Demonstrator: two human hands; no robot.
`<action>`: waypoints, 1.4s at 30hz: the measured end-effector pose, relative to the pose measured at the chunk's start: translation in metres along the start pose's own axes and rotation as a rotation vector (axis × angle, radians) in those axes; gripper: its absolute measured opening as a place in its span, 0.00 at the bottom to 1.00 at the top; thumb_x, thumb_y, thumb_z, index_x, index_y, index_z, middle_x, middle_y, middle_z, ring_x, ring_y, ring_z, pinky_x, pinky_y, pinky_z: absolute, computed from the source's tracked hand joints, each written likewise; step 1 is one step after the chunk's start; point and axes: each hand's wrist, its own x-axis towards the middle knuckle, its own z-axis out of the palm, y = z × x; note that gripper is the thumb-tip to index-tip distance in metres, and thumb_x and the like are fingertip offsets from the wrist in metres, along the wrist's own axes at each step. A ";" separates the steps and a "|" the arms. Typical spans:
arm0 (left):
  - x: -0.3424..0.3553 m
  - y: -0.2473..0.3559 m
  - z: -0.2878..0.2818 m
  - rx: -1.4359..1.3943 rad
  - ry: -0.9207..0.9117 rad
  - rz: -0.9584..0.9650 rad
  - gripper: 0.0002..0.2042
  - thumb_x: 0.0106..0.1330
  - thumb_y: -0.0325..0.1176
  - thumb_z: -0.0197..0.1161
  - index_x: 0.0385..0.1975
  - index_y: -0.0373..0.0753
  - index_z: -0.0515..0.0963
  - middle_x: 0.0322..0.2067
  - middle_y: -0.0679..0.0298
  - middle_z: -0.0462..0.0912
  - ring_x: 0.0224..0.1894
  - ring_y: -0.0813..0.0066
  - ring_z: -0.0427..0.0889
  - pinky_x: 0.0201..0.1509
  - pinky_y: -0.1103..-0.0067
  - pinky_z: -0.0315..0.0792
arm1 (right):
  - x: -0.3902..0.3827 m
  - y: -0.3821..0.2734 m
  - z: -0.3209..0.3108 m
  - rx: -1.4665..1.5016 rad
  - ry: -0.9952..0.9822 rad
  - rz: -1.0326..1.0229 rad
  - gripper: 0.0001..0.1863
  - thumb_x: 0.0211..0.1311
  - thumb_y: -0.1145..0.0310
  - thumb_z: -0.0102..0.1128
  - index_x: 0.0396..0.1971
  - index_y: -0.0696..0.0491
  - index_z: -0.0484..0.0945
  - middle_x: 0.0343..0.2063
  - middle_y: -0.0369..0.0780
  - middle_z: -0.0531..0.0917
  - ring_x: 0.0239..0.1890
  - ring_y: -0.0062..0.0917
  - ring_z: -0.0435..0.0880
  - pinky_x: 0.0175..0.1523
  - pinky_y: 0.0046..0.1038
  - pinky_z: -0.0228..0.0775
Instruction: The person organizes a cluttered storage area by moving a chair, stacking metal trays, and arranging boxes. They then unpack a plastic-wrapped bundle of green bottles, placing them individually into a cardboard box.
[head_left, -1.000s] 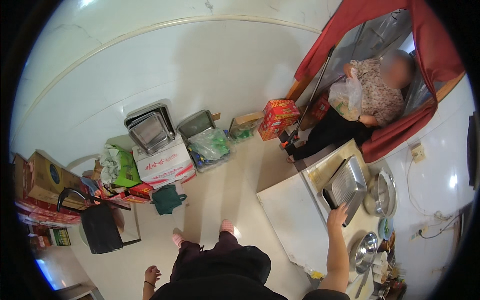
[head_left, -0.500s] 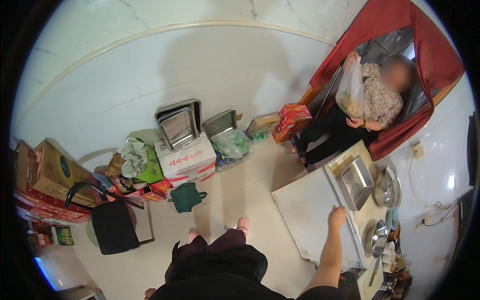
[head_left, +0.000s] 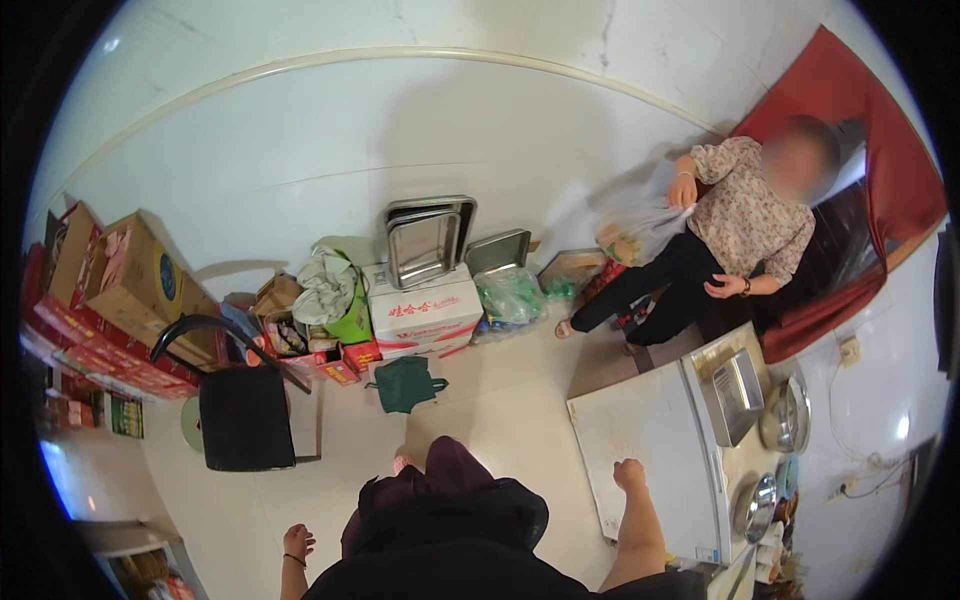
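Going left to right: stacked cardboard boxes (head_left: 120,290) fill the far left by the wall, and one black chair (head_left: 240,405) stands on the floor just beside them. The person's left hand (head_left: 296,543) hangs low beside the body, empty, fingers loosely curled and apart from everything. Further along, one white carton (head_left: 425,312) carries two nested steel trays (head_left: 428,240) leaning on the wall, with a third tray (head_left: 497,250) just beside them and one green bag (head_left: 404,384) on the floor in front.

The right hand (head_left: 629,473) is closed into a loose fist and rests on the near left part of the white counter (head_left: 640,430), touching its bare top; it holds nothing that I can see. One rectangular steel tray (head_left: 738,392) sits toward the counter's far right edge, well apart from that hand, and two round steel bowls (head_left: 785,415) lie beyond the right edge, on the adjoining surface.

At the right, another person stands in a doorway holding one plastic bag (head_left: 637,228).

Risk, as I judge it: the leaning trays could slide off the carton if bumped, and the green bag lies where a foot could catch it.
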 end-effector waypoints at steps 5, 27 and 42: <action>-0.023 -0.046 0.000 -0.039 0.037 -0.040 0.11 0.54 0.34 0.48 0.37 0.40 0.68 0.25 0.61 0.74 0.21 0.71 0.74 0.21 0.76 0.66 | 0.047 -0.001 0.013 -0.174 -0.012 -0.217 0.17 0.47 0.60 0.48 0.26 0.60 0.73 0.29 0.49 0.76 0.36 0.40 0.74 0.42 0.33 0.66; -0.045 -0.117 0.025 -0.386 0.128 -0.237 0.08 0.53 0.37 0.50 0.32 0.46 0.69 0.23 0.66 0.73 0.22 0.71 0.73 0.22 0.74 0.65 | 0.084 -0.324 -0.006 -0.184 -0.164 -0.900 0.10 0.46 0.64 0.49 0.24 0.54 0.74 0.28 0.45 0.77 0.34 0.37 0.75 0.39 0.34 0.66; 0.028 0.113 0.074 0.076 0.132 0.240 0.17 0.52 0.37 0.53 0.40 0.34 0.70 0.27 0.59 0.77 0.27 0.75 0.76 0.33 0.81 0.69 | 0.105 -0.448 -0.020 -0.247 -0.302 -0.994 0.09 0.48 0.65 0.48 0.26 0.53 0.73 0.29 0.45 0.75 0.36 0.39 0.73 0.40 0.37 0.65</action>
